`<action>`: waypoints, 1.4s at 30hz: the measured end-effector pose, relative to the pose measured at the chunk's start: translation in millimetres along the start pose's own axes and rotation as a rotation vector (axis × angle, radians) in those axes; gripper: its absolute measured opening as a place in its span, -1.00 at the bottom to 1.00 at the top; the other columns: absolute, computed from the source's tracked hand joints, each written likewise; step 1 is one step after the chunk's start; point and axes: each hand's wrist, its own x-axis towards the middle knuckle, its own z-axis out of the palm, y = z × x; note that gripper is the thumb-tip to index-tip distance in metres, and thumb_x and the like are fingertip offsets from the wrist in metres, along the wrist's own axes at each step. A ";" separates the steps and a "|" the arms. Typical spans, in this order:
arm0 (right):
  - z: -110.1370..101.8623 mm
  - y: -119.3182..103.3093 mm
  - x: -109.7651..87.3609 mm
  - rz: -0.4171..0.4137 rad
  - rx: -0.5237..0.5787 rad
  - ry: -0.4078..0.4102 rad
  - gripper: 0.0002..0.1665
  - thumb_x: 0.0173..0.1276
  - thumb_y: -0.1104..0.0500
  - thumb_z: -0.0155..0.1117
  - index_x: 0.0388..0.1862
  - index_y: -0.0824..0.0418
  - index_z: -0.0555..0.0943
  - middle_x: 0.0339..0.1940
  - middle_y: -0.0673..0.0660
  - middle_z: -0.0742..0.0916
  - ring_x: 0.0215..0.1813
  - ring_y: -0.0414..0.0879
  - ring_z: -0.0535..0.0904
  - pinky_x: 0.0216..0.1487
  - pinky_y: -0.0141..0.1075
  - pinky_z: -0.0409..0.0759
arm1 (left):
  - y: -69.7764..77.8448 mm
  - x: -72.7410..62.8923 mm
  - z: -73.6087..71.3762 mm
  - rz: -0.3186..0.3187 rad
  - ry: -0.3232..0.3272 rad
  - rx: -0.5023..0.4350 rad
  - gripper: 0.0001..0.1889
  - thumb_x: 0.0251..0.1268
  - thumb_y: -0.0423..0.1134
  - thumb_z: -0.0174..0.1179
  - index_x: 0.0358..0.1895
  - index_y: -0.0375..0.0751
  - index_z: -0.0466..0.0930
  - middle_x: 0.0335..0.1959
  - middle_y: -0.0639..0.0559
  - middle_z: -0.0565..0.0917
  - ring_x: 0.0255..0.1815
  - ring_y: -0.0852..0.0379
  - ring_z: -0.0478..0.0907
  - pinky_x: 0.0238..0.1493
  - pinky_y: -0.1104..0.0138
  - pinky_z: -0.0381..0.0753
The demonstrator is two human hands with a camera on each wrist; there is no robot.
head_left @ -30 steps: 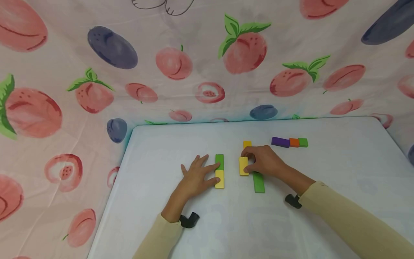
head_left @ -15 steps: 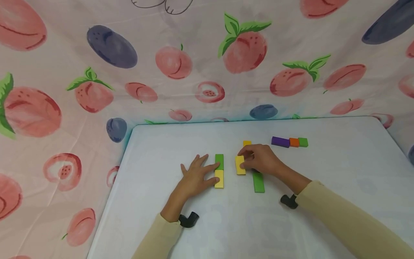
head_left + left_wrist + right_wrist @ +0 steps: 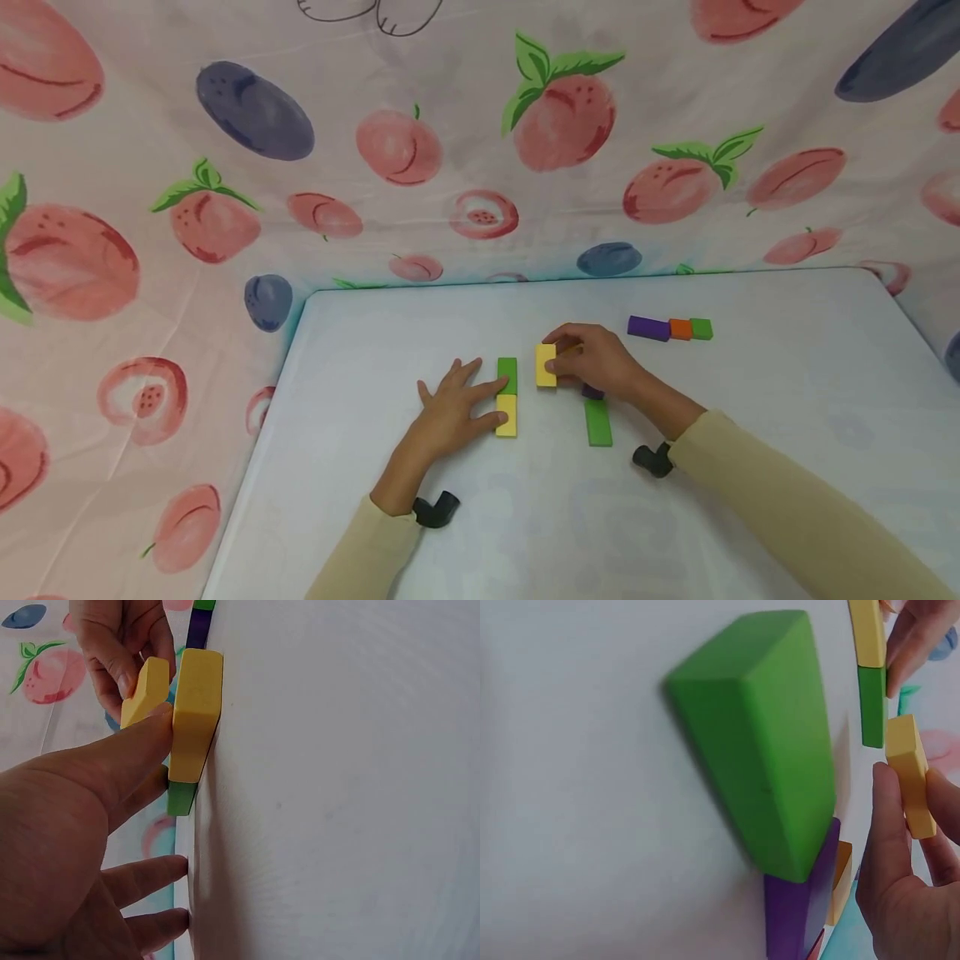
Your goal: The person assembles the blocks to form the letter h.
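My left hand (image 3: pixel 450 417) rests on the white table with fingers spread. Its thumb touches a yellow block (image 3: pixel 507 419) and its index finger a green block (image 3: pixel 508 372); these two lie end to end in a line. Just to their right, my right hand (image 3: pixel 600 360) pinches another yellow block (image 3: pixel 545 367) between thumb and fingers. The right wrist view shows this held block (image 3: pixel 909 772) near the far end of the green one, with a small gap between them. Below the right hand lie a green block (image 3: pixel 598 425) and a purple block (image 3: pixel 592 392), the latter partly hidden.
Farther back on the right, a short row holds a purple block (image 3: pixel 648 328), an orange block (image 3: pixel 680 330) and a green block (image 3: pixel 701 329). A yellow-orange block (image 3: pixel 841 881) sits beside the near purple one. Fruit-printed cloth (image 3: pixel 420 75) hangs behind the table (image 3: pixel 375 333).
My right hand has carried the held yellow block left and slightly away from me, uncovering part of the purple block and covering most of the yellow one behind. The left hand has stayed in place.
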 end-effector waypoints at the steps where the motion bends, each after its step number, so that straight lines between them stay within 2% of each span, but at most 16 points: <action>1: -0.1 -0.6 1.7 0.010 0.015 0.000 -0.55 0.36 0.00 0.45 0.21 -0.05 0.65 0.11 0.09 0.71 0.16 0.03 0.60 0.23 -0.03 0.60 | -0.1 0.1 -0.2 0.000 -0.001 0.001 -0.42 0.35 0.18 0.30 0.43 0.34 0.48 0.63 -0.07 0.22 0.69 -0.26 -0.05 0.34 -0.62 -0.24; 12: 5.9 -7.9 14.7 0.069 0.135 0.046 -0.51 0.33 0.02 0.46 0.24 -0.05 0.64 0.16 0.13 0.69 0.22 0.07 0.60 0.27 0.00 0.58 | -2.2 1.3 1.1 0.013 0.014 0.002 -0.39 0.30 0.20 0.33 0.42 0.32 0.50 0.62 -0.09 0.25 0.68 -0.28 -0.02 0.31 -0.64 -0.22; 13: 6.8 -8.8 15.9 0.077 0.140 0.055 -0.51 0.33 0.02 0.47 0.24 -0.05 0.64 0.17 0.13 0.69 0.23 0.08 0.59 0.28 0.02 0.57 | -2.4 1.3 1.1 0.014 0.015 0.001 -0.39 0.29 0.20 0.33 0.42 0.32 0.50 0.62 -0.09 0.25 0.68 -0.28 -0.02 0.31 -0.64 -0.22; 15: 8.4 -10.8 18.1 0.090 0.148 0.073 -0.49 0.34 0.03 0.46 0.26 -0.06 0.64 0.17 0.14 0.70 0.25 0.09 0.58 0.41 0.12 0.41 | -2.8 1.4 1.1 0.015 0.016 0.003 -0.39 0.29 0.20 0.33 0.42 0.32 0.50 0.62 -0.09 0.25 0.68 -0.28 -0.02 0.31 -0.65 -0.22; 18: 10.7 -14.1 21.5 0.098 0.171 0.089 -0.48 0.35 0.04 0.46 0.28 -0.05 0.63 0.18 0.16 0.71 0.26 0.09 0.60 0.43 0.14 0.40 | -3.0 1.8 1.0 0.011 0.016 0.005 -0.38 0.28 0.20 0.34 0.42 0.32 0.50 0.62 -0.09 0.25 0.68 -0.27 -0.02 0.30 -0.65 -0.21; 20: 12.1 -16.3 23.7 0.102 0.193 0.095 -0.49 0.36 0.07 0.45 0.29 -0.04 0.63 0.18 0.16 0.70 0.24 0.08 0.61 0.40 0.07 0.46 | -2.9 2.1 1.0 0.009 0.015 0.003 -0.38 0.28 0.20 0.34 0.42 0.32 0.50 0.62 -0.09 0.25 0.68 -0.28 -0.02 0.30 -0.65 -0.22; 22: 13.7 -18.4 25.9 0.105 0.214 0.097 -0.49 0.36 0.08 0.45 0.29 -0.03 0.62 0.19 0.17 0.69 0.23 0.07 0.62 0.24 -0.05 0.64 | -2.5 2.5 0.9 0.006 0.012 0.001 -0.38 0.28 0.20 0.34 0.42 0.31 0.50 0.62 -0.09 0.25 0.68 -0.28 -0.02 0.30 -0.65 -0.22; 23: 14.7 -19.4 27.0 0.106 0.214 0.100 -0.49 0.37 0.08 0.44 0.29 -0.03 0.62 0.19 0.17 0.68 0.22 0.07 0.63 0.21 -0.08 0.65 | -2.3 2.7 0.9 0.004 0.009 0.002 -0.38 0.28 0.20 0.34 0.42 0.31 0.50 0.62 -0.09 0.25 0.68 -0.28 -0.02 0.30 -0.65 -0.22; 35: 25.2 -25.5 44.4 0.141 0.271 0.149 -0.50 0.38 0.07 0.43 0.28 0.02 0.58 0.17 0.13 0.69 0.18 0.02 0.65 0.15 -0.17 0.69 | -2.0 2.9 1.0 0.012 0.015 0.017 -0.39 0.28 0.20 0.34 0.41 0.31 0.51 0.61 -0.09 0.26 0.68 -0.28 0.00 0.29 -0.65 -0.19; 42: 33.5 -28.7 52.8 0.172 0.360 0.163 -0.53 0.37 0.13 0.44 0.23 0.07 0.59 0.17 0.15 0.69 0.13 0.04 0.70 0.00 -0.24 0.74 | -2.2 3.3 1.6 0.012 0.018 0.018 -0.39 0.27 0.20 0.34 0.40 0.31 0.52 0.61 -0.09 0.26 0.68 -0.28 0.00 0.29 -0.66 -0.19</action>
